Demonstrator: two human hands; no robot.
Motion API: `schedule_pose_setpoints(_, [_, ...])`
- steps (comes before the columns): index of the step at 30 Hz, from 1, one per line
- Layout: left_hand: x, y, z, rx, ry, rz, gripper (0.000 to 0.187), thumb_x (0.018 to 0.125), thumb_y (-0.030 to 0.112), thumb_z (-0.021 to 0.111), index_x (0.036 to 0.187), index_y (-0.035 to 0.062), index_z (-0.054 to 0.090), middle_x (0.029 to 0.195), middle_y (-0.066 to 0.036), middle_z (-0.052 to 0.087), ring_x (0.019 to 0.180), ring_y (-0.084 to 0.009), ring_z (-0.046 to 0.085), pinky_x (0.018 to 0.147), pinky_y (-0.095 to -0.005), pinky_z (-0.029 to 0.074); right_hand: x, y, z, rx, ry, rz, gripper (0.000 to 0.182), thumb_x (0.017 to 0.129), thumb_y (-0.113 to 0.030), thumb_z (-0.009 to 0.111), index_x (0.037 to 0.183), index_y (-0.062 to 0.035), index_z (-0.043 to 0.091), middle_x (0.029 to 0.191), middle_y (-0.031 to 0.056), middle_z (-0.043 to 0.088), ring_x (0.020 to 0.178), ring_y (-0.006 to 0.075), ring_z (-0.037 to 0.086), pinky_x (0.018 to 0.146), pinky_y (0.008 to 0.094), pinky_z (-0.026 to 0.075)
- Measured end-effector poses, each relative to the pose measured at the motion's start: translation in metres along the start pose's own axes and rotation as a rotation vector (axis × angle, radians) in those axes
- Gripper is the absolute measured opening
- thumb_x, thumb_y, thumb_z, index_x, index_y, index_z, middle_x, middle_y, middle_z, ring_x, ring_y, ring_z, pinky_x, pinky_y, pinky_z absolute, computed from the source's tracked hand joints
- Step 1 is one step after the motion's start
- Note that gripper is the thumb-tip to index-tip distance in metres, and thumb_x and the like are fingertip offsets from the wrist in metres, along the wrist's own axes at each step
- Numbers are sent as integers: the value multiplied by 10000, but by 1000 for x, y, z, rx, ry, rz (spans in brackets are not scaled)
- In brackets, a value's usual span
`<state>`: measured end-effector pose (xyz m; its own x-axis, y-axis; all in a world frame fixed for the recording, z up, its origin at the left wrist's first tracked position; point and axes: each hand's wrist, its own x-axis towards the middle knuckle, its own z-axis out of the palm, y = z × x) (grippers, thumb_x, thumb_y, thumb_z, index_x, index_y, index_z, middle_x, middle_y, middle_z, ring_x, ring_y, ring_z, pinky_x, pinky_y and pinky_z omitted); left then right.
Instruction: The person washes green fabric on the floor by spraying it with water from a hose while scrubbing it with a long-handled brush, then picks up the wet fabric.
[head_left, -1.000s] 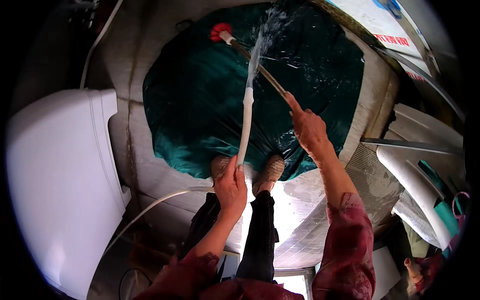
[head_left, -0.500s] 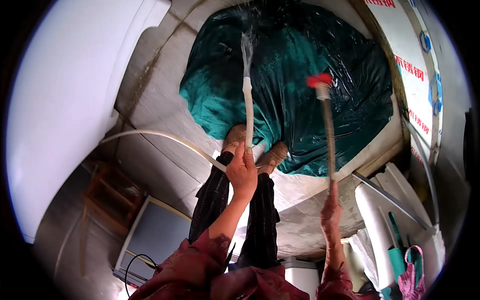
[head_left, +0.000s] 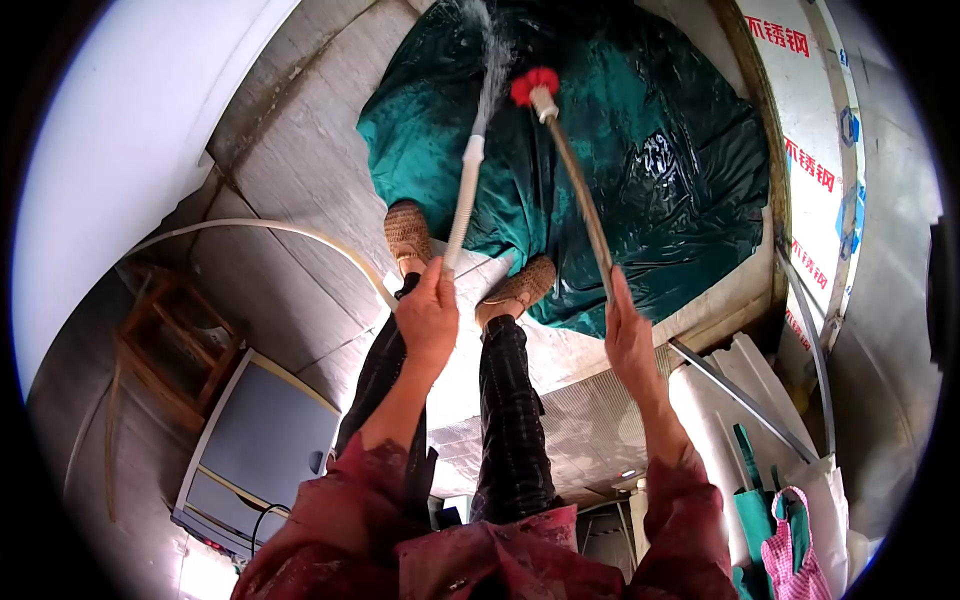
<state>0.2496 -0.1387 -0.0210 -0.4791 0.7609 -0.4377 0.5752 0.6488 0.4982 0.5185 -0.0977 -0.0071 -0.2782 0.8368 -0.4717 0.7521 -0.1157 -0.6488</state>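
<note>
Water sprays from the pale ribbed hose (head_left: 464,200), which my left hand (head_left: 428,315) grips near its lower part. The spray lands on a wet dark green sheet (head_left: 640,190) spread over the floor. My right hand (head_left: 630,335) is closed round the lower end of a long wooden handle (head_left: 582,195). At the handle's top, a red plunger-like head (head_left: 535,88) hangs over the upper middle of the sheet, to the right of the spray. My feet, in brown woven shoes (head_left: 408,232), are at the sheet's near edge.
A large white surface (head_left: 130,130) fills the left side. Below it are a wooden stool (head_left: 180,345) and a grey cabinet (head_left: 265,430). The hose curves across the floor at left. Printed boards (head_left: 812,165), a metal bar (head_left: 745,400) and a pink checked bag (head_left: 792,550) are at right.
The red head and handle have swung left and up, with my right hand moving up-left. My left hand has shifted left and the hose now tilts. My left foot has stepped left and up.
</note>
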Motion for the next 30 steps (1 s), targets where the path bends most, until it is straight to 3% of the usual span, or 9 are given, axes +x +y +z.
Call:
schedule_pose_setpoints(2, [12, -7, -4, -75, 79, 49, 251, 876, 222, 526, 1039, 51, 609, 698, -174, 615, 664, -336, 610, 596, -420, 459, -20, -14, 5, -334, -228, 285, 551, 895, -89, 486, 1394, -172, 269, 771, 237, 603, 618, 336, 612, 494, 391, 451])
schedule_pose_setpoints(6, [27, 10, -17, -104, -83, -104, 268, 893, 224, 506, 1037, 22, 608, 650, -165, 598, 629, -323, 601, 589, -379, 456, 61, -12, 47, -320, -97, 124, 576, 879, -159, 510, 1389, -223, 250, 567, 168, 556, 537, 344, 584, 488, 467, 454])
schedule_pose_setpoints(9, [35, 20, -24, -49, -100, -33, 281, 902, 228, 484, 1033, 10, 603, 631, -169, 589, 598, -326, 591, 578, -389, 445, 159, -52, 57, -308, -7, 43, 453, 886, -154, 473, 1315, -174, 327, 633, 210, 581, 589, 401, 580, 522, 481, 461])
schedule_pose_setpoints(12, [39, 18, -26, -52, -86, 18, 293, 906, 232, 462, 1031, 7, 602, 637, -177, 590, 604, -338, 589, 571, -405, 435, 166, -49, 54, -50, 48, -47, 410, 887, -132, 455, 1282, -165, 346, 674, 229, 587, 616, 428, 572, 541, 476, 467])
schedule_pose_setpoints(15, [37, 12, -23, -31, -95, -44, 284, 903, 232, 465, 1025, 19, 608, 644, -182, 590, 627, -339, 594, 585, -407, 440, 78, -38, 30, -50, -153, 256, 501, 891, -92, 448, 1361, -151, 283, 692, 230, 587, 558, 412, 563, 488, 456, 443])
schedule_pose_setpoints(18, [29, -3, -13, -15, -58, -63, 277, 903, 240, 470, 1022, 38, 617, 654, -175, 595, 643, -332, 599, 597, -405, 445, -30, -5, 35, -130, -52, 31, 616, 863, -36, 490, 1406, -181, 237, 768, 238, 606, 540, 361, 580, 473, 417, 448])
schedule_pose_setpoints(20, [32, -4, -16, -92, -133, -204, 274, 901, 245, 478, 1027, 49, 622, 689, -177, 606, 667, -330, 606, 607, -397, 449, -40, -12, 45, -240, -237, 180, 624, 864, -67, 500, 1407, -197, 223, 721, 228, 600, 561, 357, 591, 475, 428, 447])
schedule_pose_setpoints(26, [41, 4, -26, -297, -86, -294, 267, 909, 181, 465, 1073, 23, 604, 591, -76, 514, 537, -153, 505, 554, -296, 415, 153, -73, 85, -208, -130, 39, 530, 888, -149, 470, 1372, -197, 257, 605, 197, 569, 547, 364, 575, 478, 447, 447])
schedule_pose_setpoints(30, [43, 5, -25, -342, -16, -302, 278, 915, 180, 458, 1103, 26, 594, 579, -54, 486, 533, -122, 473, 537, -287, 400, 125, -68, 77, -67, -169, 119, 531, 900, -170, 453, 1385, -194, 237, 611, 194, 572, 541, 346, 580, 468, 443, 445])
